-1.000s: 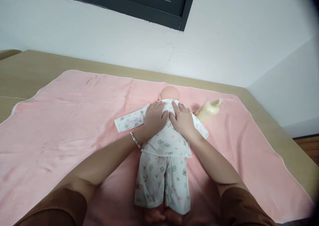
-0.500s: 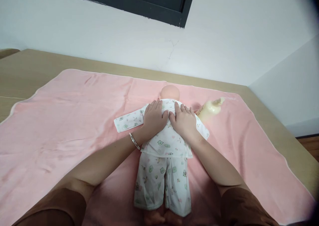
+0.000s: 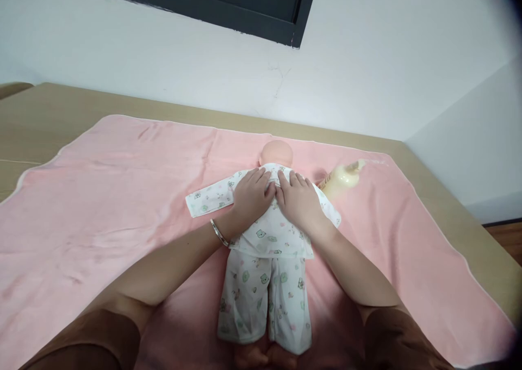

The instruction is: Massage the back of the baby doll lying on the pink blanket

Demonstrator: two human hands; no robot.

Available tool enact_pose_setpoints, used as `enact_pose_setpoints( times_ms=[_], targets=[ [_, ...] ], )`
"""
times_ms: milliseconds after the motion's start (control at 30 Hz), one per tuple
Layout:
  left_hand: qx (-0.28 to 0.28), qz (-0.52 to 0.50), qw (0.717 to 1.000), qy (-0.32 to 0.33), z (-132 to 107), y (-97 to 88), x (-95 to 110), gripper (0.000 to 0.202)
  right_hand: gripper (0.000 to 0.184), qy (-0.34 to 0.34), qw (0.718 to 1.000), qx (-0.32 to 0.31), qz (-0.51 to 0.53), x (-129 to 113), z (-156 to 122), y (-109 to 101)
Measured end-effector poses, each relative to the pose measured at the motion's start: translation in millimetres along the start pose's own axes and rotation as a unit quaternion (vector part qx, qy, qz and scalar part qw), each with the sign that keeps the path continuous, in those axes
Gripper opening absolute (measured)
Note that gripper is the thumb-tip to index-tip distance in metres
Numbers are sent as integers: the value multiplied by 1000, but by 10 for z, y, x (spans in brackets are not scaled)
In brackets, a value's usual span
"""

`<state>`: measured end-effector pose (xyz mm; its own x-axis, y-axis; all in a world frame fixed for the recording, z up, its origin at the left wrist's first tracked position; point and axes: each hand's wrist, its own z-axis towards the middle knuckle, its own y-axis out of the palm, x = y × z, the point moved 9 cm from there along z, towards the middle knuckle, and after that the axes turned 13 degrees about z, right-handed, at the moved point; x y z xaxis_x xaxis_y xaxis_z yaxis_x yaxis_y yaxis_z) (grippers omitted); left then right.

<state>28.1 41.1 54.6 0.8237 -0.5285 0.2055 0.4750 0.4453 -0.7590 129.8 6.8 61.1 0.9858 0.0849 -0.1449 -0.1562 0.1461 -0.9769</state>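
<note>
A baby doll [image 3: 276,152] in white printed clothes lies lengthwise before me, its smooth bald head at the far end; no face shows. My left hand [image 3: 253,195] rests flat on the left upper part of its shirt [image 3: 271,239], fingers stretched out. On the right upper part lies my right hand [image 3: 299,199], fingers extended too. Both thumbs come close together at the doll's middle. The printed trousers [image 3: 244,299] cover its legs, and the feet show dimly at the bottom. Neither hand grips anything.
A bottle [image 3: 346,175] with creamy yellow contents or colour lies tilted right of the doll's shoulder. Under everything spreads a pink blanket [image 3: 122,196] on a wooden table [image 3: 73,98]. A white wall [image 3: 346,76] with a dark window frame [image 3: 228,14] stands behind.
The fingers of both hands have shifted slightly inward toward the doll's midline, and the shirt between them is a little bunched. The doll and bottle stay in place.
</note>
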Motion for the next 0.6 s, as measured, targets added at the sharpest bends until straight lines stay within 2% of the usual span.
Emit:
enact_pose_setpoints(
  times_ms=[133, 267, 400, 600],
  targets=[
    [15, 0, 1000, -5, -23, -27, -3, 26, 54, 19, 999, 16, -21, -36, -83, -60],
    [-22, -30, 999, -27, 31, 95, -88, 33, 59, 32, 999, 1, 34, 151, 80, 27],
    [-48, -50, 998, -1, 84, 205, -114, 43, 61, 16, 999, -2, 45, 226, 203, 84],
    [39, -62, 996, 44, 21, -21, -40, 26, 53, -5, 1000, 4, -17, -30, -37, -85]
  ],
)
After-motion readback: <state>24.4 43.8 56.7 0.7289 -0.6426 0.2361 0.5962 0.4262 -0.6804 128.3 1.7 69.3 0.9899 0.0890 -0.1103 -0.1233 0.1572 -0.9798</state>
